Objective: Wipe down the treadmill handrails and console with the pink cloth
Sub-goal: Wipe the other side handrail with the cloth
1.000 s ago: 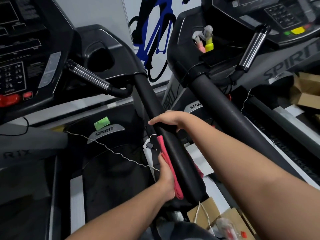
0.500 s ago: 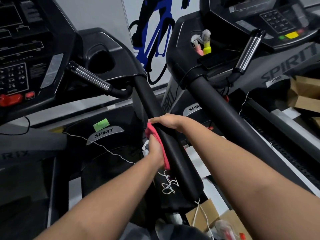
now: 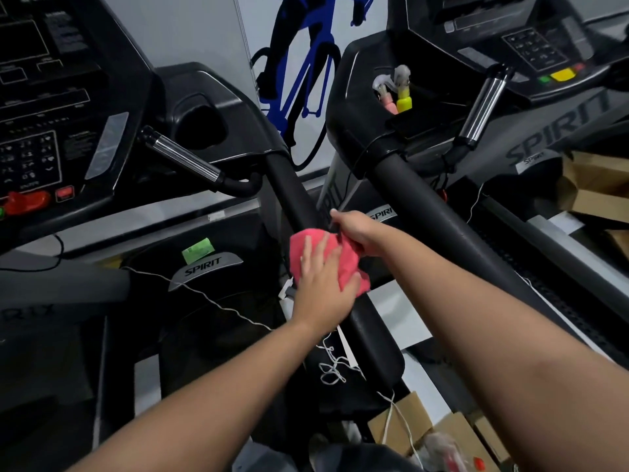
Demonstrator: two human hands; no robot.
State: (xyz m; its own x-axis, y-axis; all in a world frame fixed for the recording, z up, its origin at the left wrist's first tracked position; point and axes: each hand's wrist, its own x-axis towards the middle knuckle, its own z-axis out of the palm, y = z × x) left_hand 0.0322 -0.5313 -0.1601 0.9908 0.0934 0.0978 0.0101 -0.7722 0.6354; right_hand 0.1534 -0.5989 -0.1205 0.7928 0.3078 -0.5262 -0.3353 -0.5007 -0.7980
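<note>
The pink cloth [image 3: 345, 264] is draped over the black handrail [image 3: 296, 195] of the left treadmill, about halfway along it. My left hand [image 3: 321, 287] presses flat on the cloth with straight fingers, its thumb on the cloth's right side. Just beyond it, my right hand [image 3: 357, 231] curls over the same rail at the cloth's far edge. The left treadmill's console [image 3: 51, 124] with its keypad and red button is at the upper left, away from both hands.
A silver pulse grip [image 3: 183, 158] juts out by the console. A second treadmill's thick handrail [image 3: 442, 229] runs on the right, with spray bottles [image 3: 401, 97] in its cup holder. White string [image 3: 333, 369] hangs below the rail. Cardboard boxes [image 3: 595, 185] sit at the right.
My left hand has slid the cloth up the rail from its lower side onto the top, beside my right hand. The right hand has stayed at the same spot.
</note>
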